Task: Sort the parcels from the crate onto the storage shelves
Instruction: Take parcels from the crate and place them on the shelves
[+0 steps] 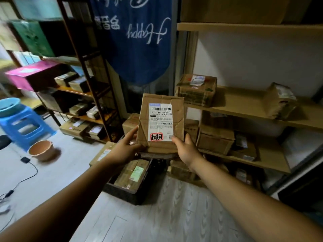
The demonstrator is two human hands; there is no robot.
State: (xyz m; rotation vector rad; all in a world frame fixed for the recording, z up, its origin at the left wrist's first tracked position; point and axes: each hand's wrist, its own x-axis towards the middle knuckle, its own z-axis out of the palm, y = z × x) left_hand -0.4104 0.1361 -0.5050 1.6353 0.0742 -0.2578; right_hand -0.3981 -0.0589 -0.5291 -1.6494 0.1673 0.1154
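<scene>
I hold a creased brown cardboard parcel point(161, 112) upright in front of me, its white shipping label with a red stamp facing me. My left hand point(126, 147) grips its lower left edge and my right hand point(186, 150) grips its lower right corner. Below the parcel, on the floor, stands the dark crate point(125, 193) with another taped parcel point(132, 173) bearing a green label inside. The light wooden storage shelves point(244, 103) rise to the right, with several parcels on them.
A dark metal rack point(97, 95) with boxes stands at the left. A blue banner point(136, 41) hangs behind the parcel. A blue stool point(26, 126), an orange bowl point(41, 150) and cables point(22, 179) are on the floor at left. More boxes sit under the shelves.
</scene>
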